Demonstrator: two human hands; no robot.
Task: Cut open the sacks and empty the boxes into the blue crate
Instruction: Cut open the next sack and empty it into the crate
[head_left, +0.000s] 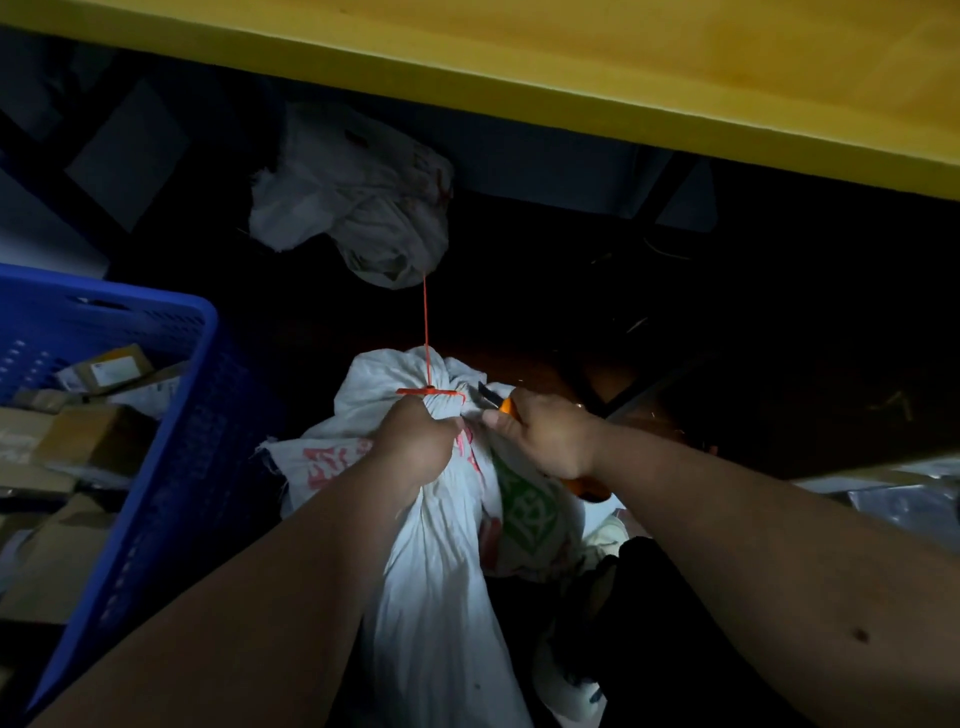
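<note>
both hands work at the neck of the white sack (447, 545); the left hand (423, 441) is clenched round the gathered neck just below the orange zip tie (431, 393), and the right hand (545, 441) grips an orange-handled knife (501, 404), its dark blade pointing at the tie from the sack's right; the sack stands upright on the floor between the forearms.

risk, as i judge it: the blade sits very near the left hand's knuckles, so a slip as the tie gives could carry it into the fingers; cutting too deep could slit the cloth and whatever lies under it; the light is poor, which makes the aim harder; the tie's long tail sticks up beyond the sack and could snag.

left of the sack stands the blue crate (171, 415), already part filled with cardboard boxes (88, 436) and a few pale parcels; what the sack holds cannot be seen; beyond the sack lies a crumpled white sack (358, 208), seemingly slack, under the yellow worktop (571, 57).
</note>
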